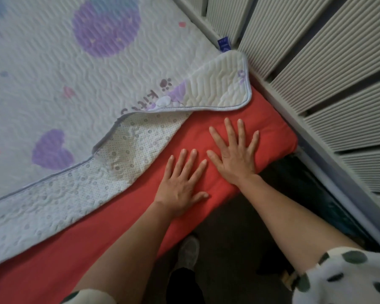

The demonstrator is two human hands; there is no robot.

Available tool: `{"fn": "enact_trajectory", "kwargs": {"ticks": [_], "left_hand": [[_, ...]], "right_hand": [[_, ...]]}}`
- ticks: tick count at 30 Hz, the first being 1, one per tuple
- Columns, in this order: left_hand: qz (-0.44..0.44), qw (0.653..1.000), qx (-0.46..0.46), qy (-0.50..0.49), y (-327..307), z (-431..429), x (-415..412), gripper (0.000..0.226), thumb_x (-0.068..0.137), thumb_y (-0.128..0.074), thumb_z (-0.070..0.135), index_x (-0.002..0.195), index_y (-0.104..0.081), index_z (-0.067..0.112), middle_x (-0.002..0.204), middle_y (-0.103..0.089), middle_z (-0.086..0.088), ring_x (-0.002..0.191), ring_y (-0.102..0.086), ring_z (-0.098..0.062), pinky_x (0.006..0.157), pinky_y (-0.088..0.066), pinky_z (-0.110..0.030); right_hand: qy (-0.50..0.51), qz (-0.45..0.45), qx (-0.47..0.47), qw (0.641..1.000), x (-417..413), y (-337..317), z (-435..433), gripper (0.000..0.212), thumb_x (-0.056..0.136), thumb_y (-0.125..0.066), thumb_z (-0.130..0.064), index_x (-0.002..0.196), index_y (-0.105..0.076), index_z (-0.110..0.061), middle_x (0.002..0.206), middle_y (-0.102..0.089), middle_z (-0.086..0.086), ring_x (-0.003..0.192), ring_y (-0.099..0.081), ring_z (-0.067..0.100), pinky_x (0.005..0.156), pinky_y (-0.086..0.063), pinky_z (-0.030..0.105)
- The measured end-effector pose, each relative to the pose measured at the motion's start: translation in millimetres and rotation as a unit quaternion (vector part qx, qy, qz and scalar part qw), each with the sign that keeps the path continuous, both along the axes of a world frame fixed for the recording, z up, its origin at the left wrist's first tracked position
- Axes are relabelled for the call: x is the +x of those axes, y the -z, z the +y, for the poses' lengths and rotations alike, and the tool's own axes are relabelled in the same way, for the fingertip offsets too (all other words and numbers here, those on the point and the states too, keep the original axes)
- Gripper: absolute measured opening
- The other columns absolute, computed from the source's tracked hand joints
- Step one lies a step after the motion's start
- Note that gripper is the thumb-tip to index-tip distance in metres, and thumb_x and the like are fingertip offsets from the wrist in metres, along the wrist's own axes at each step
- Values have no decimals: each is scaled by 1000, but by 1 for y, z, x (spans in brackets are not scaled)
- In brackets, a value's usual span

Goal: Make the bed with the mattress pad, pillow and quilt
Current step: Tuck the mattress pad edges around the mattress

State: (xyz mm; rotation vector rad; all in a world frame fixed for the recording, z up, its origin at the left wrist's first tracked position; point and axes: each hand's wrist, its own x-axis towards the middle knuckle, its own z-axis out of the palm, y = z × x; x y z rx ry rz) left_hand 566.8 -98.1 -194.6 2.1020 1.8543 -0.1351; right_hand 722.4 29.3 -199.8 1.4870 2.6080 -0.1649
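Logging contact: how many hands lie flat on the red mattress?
2. The left hand lies on the red mattress near its front edge; the right hand beside it, nearer the corner. None seem hidden.

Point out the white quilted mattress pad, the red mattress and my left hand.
white quilted mattress pad [53, 73], head view, printed top face
red mattress [279, 133], head view, bare corner
left hand [180, 187], head view, its back

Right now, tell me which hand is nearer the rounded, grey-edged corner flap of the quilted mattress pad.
Right. The right hand lies flat on the red mattress just below the corner flap; the left hand lies farther down and left.
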Motion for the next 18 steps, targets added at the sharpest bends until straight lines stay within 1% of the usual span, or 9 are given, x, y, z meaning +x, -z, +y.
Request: {"fn": "enact_trajectory", "kwargs": {"ticks": [2, 5, 8, 11, 13, 15, 16, 17, 18], "left_hand": [[-22, 1000, 2, 20, -10, 4, -12, 76, 89, -23, 68, 152, -11, 28, 161, -5, -6, 148, 1, -30, 118, -10, -52], [-34, 999, 32, 24, -26, 10, -28, 71, 92, -27, 60, 152, -20, 23, 160, -14, -4, 148, -6, -24, 119, -12, -47], [-31, 996, 75, -25, -39, 17, -54, 66, 93, -33, 51, 150, -26, 19, 158, -21, -3, 147, -13, -21, 120, -8, -41], [-9, 988, 127, -92, -49, 20, -86, 63, 93, -51, 36, 148, -31, 15, 155, -28, -7, 145, -19, -25, 118, -12, -44], [0, 978, 141, -152, -55, 21, -106, 70, 90, -59, 27, 150, -26, 12, 156, -24, -11, 146, -17, -29, 118, -13, -47], [12, 967, 115, -228, -58, 21, -124, 77, 91, -58, 26, 152, -13, 11, 157, -21, -14, 145, -17, -30, 118, -9, -45], [16, 961, 91, -262, -59, 21, -131, 81, 92, -57, 28, 152, -6, 11, 153, -27, -15, 141, -26, -31, 117, -12, -45], [16, 954, 63, -292, -59, 20, -138, 83, 92, -56, 28, 152, -1, 10, 145, -38, -17, 132, -38, -34, 114, -19, -45], [6, 947, 39, -317, -61, 18, -144, 84, 92, -56, 27, 152, 0, 10, 134, -47, -18, 119, -48, -36, 106, -30, -45]], "right_hand": [[-2, 7, -12, 1000, -5, -12, 5, 63, 90, -28, -60, 148, -25, -36, 159, -15, 9, 146, -9, 37, 109, -7, 68], [-2, 28, 9, 1000, -18, -30, 18, 62, 89, -37, -50, 145, -36, -24, 155, -27, 14, 142, -25, 36, 109, -20, 61], [-24, 48, 41, 998, -41, -45, 38, 67, 84, -58, -37, 144, -37, -17, 153, -30, 16, 139, -30, 36, 107, -28, 56], [-54, 42, 43, 997, -68, -56, 55, 81, 80, -68, -32, 148, -28, -19, 156, -23, 14, 142, -25, 35, 109, -23, 56], [-72, 13, 32, 997, -85, -58, 63, 87, 81, -67, -32, 152, -16, -22, 159, -11, 10, 145, -14, 33, 112, -16, 55], [-87, -13, 21, 996, -100, -58, 67, 90, 82, -65, -29, 152, -9, -25, 160, -6, 7, 146, -8, 31, 114, -11, 53], [-94, -24, 22, 995, -106, -57, 69, 89, 82, -64, -25, 152, -9, -25, 160, -7, 7, 146, -8, 31, 115, -11, 52], [-100, -31, 27, 994, -111, -57, 71, 86, 82, -63, -20, 151, -13, -24, 159, -11, 7, 146, -11, 30, 114, -12, 52], [-107, -33, 36, 993, -114, -56, 72, 79, 81, -60, -14, 149, -21, -23, 156, -19, 7, 144, -17, 30, 113, -15, 51]]}}
